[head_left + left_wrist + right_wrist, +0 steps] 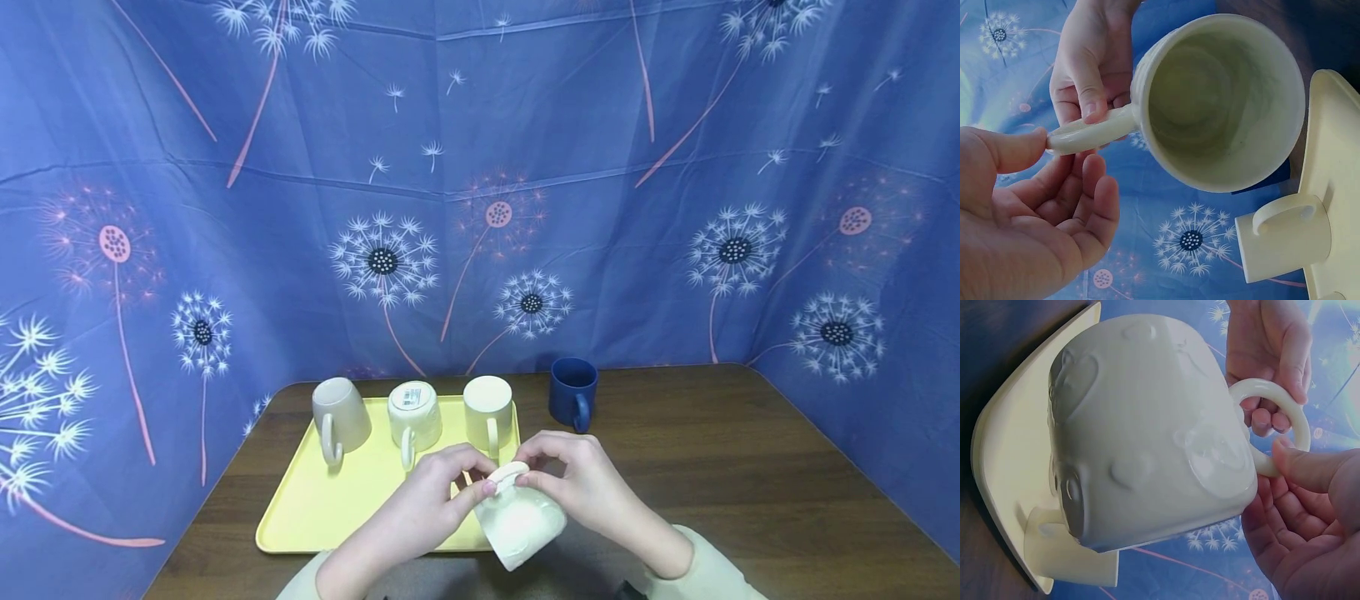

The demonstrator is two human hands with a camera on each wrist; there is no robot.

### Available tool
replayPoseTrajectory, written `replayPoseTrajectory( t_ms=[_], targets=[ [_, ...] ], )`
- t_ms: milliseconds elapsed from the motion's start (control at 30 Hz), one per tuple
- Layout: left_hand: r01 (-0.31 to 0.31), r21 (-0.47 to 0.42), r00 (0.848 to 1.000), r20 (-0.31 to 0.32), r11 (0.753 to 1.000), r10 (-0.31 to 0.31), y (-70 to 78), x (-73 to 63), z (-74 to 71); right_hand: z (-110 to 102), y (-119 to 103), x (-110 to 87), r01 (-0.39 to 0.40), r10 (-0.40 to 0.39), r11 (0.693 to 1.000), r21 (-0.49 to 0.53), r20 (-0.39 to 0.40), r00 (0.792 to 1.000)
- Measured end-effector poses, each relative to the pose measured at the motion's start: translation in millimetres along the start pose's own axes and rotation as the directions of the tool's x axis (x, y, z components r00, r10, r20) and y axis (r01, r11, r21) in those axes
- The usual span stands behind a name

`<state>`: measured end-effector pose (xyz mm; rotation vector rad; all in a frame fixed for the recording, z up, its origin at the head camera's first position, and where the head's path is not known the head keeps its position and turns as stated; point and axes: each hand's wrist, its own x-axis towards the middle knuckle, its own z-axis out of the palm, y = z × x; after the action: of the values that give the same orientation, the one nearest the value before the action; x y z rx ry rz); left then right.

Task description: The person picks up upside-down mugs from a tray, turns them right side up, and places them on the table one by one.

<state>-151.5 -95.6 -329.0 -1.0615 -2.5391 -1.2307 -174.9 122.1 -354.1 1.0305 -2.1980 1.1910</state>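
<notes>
A cream mug [522, 521] with raised shapes on its side hangs tilted over the front edge of the table, held by its handle [1297, 422]. My left hand [435, 492] pinches the outer end of that handle between thumb and fingers. From the other side my right hand [573, 479] grips the handle too, its thumb [1310, 465] pressed on it close to the mug's body. Looking into the mug [1222, 106] in the left wrist view, I see a bare inside.
Behind the hands lies a yellow tray [315, 517]. Along its back stand three upturned mugs: a greyish one [345, 417], a white embossed one [416, 417] with a label, and a plain cream one [486, 404]. An upright blue mug [564, 396] stands right of the tray, before a blue curtain [637, 275].
</notes>
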Motion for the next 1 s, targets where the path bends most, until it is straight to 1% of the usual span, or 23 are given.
replayPoseTrajectory(
  t_ms=[100, 200, 267, 433, 533, 733, 900, 1000],
  targets=[
    [0.005, 0.003, 0.999, -0.035, 1.0, -0.005, -2.5, -0.7, 1.7, -1.6, -0.4, 0.3, -0.035, 0.035, 0.999, -0.009, -0.006, 0.999],
    [0.008, 0.016, 0.996, -0.085, 1.0, -0.007, -4.7, -1.0, 4.0, -3.5, -0.3, 0.5, -0.073, 0.073, 0.997, -0.011, -0.018, 0.997],
    [0.0, 0.029, 0.992, -0.128, 1.0, 0.003, -6.2, -1.0, 6.2, -4.8, -0.2, 0.5, -0.102, 0.101, 0.995, -0.007, -0.029, 0.994],
    [-0.044, 0.036, 0.971, -0.233, 0.998, 0.052, -11.5, 0.7, 13.6, -6.6, -0.5, 0.0, -0.149, 0.149, 0.989, 0.007, -0.041, 0.988],
    [-0.059, 0.039, 0.959, -0.275, 0.998, 0.067, -15.4, 0.9, 18.4, -7.2, -1.1, -0.4, -0.162, 0.162, 0.987, 0.012, -0.046, 0.986],
    [-0.094, 0.07, 0.937, -0.331, 0.993, 0.113, -24.1, 1.5, 26.8, -9.1, -3.5, -1.7, -0.208, 0.209, 0.978, 0.022, -0.063, 0.976],
    [-0.129, 0.029, 0.922, -0.363, 0.991, 0.131, -26.9, 2.5, 32.6, -10.6, -4.9, -2.4, -0.224, 0.227, 0.974, 0.043, -0.061, 0.972],
    [-0.158, 0.007, 0.908, -0.392, 0.987, 0.148, -26.1, 3.3, 35.6, -11.5, -5.7, -2.5, -0.229, 0.233, 0.971, 0.061, -0.052, 0.971]
  ],
)
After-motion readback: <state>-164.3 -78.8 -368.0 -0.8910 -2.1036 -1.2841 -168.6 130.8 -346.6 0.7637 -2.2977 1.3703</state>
